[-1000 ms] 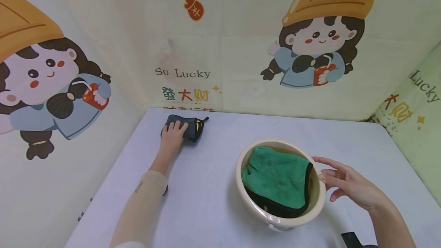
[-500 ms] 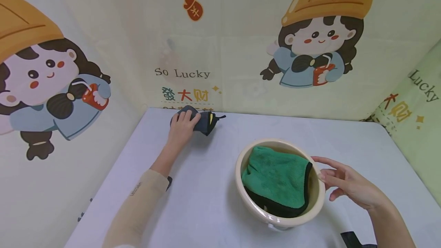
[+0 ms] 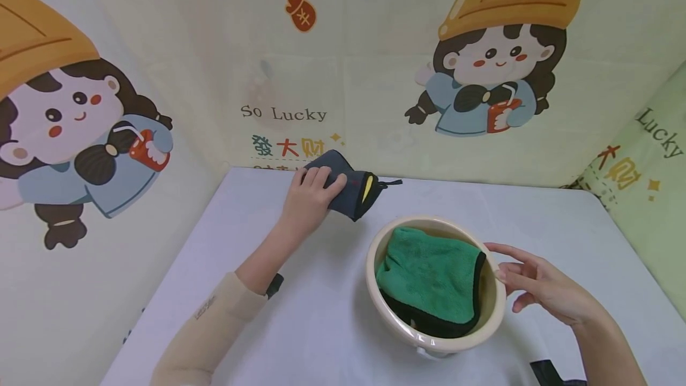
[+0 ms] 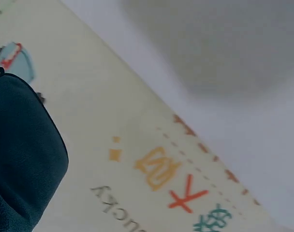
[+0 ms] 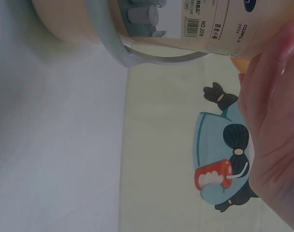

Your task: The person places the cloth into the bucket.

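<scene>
My left hand [image 3: 308,198] grips a folded dark blue cloth [image 3: 343,192] with black edging, a small loop and a yellow part showing at its end. It is held raised over the far left part of the table. In the left wrist view the same cloth [image 4: 26,150] looks fuzzy, and the hand is out of sight. On the right, my right hand [image 3: 546,285] holds the rim of a cream bucket [image 3: 495,308] with thumb and fingertips. A green cloth [image 3: 434,276] with black trim lies inside. The right wrist view shows the fingers [image 5: 268,82] against the bucket's labelled outer wall [image 5: 219,34].
The white table [image 3: 300,314] runs back to a cream printed sheet [image 3: 375,76] hung behind it. A black strap piece [image 3: 546,372] shows near the right forearm. A pale handle [image 5: 132,58] hangs along the bucket's side.
My left hand has lifted the dark blue cloth from the far left of the table and carried it right, closer to the bucket. The right hand and bucket have stayed still.
</scene>
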### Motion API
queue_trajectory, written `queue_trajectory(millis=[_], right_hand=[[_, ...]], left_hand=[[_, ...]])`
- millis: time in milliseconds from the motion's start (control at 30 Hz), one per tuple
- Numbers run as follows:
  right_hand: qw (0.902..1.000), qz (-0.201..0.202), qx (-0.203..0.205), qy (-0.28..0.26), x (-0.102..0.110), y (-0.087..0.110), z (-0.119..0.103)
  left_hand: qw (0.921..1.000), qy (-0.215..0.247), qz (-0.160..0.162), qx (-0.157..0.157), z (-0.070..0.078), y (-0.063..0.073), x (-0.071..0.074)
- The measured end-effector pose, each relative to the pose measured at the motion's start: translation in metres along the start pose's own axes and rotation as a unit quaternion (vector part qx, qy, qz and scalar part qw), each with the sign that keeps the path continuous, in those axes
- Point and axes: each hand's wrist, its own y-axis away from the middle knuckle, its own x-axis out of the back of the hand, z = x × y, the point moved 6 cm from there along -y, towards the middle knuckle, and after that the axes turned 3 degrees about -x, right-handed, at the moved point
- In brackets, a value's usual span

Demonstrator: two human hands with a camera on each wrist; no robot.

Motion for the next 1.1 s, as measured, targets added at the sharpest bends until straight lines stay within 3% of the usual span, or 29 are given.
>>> queue_trajectory(millis=[200, 400, 667, 1100], right_hand=[[0.9998, 0.013, -0.011, 0.011, 0.001, 0.001, 0.0], [0.9989, 0.031, -0.026, 0.023, 0.003, 0.001, 0.002], [0.9976, 0.039, -0.048, 0.031, 0.003, 0.0, 0.004], [0.9986, 0.023, -0.042, 0.019, 0.002, 0.0, 0.004]], left_hand=[[0.9964, 0.042, 0.06, -0.044, 0.027, -0.015, 0.032], [0.9886, 0.067, 0.095, -0.096, 0.054, -0.021, 0.049], [0.977, 0.095, 0.107, -0.158, 0.087, -0.019, 0.059], [0.964, 0.102, 0.106, -0.222, 0.13, -0.014, 0.06]])
